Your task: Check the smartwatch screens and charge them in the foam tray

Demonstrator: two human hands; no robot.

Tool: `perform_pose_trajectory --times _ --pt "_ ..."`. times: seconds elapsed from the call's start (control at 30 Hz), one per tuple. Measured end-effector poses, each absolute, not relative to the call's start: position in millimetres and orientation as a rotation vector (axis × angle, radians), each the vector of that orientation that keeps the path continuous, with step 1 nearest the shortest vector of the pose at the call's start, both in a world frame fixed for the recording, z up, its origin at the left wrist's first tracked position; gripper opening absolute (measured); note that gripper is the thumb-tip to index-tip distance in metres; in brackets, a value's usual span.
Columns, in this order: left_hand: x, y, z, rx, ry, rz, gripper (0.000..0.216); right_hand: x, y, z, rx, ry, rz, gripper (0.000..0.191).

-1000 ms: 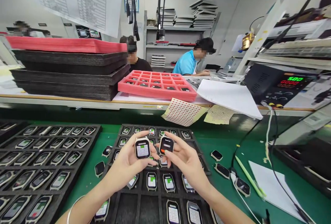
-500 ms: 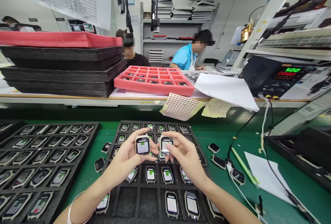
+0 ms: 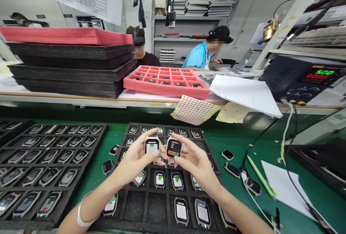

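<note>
Black foam tray [image 3: 151, 208] of lit watches directly under fingers, on green desk [image 3: 235, 144]. Left hand [image 3: 135, 160] fingers grasp white-screen watch [image 3: 151, 145]. Right hand [image 3: 193, 162] fingers grasp dark-screen watch [image 3: 173, 148]. Both held side by side above tray. Loose watches [image 3: 233, 169] right of fingers, second tray [image 3: 54, 154] left. Beyond fingers: red tray [image 3: 166, 82], power supply [image 3: 300, 82], seated people [image 3: 201, 55]. Half second ago dark-screen watch showed light grid; grips unchanged.

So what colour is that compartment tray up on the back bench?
The compartment tray is coral red, shown clearly in the head view.
</note>
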State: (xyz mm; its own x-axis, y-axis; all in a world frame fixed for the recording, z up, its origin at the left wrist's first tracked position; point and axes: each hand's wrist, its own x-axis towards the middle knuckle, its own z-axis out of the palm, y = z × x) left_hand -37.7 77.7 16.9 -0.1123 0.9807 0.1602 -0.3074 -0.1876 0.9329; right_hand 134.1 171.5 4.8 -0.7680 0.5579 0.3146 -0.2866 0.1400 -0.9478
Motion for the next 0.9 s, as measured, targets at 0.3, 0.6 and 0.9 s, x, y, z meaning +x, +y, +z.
perform_pose_trajectory --times 0.3,0.6,0.9 --pt "-33.4 76.5 15.9 1.059 0.911 1.554 0.063 134.5 172.8 -2.0 -0.252 -1.76 1.693 0.042" --pt "-33.1 72.0 20.3 1.118 0.912 1.539 0.059 132.9 169.1 -0.9 -0.461 -1.756 1.498 0.019" --pt "-33.7 76.6 19.6 1.131 1.11 1.592 0.038 135.9 165.6 2.3 -0.274 -1.771 1.702 0.036"
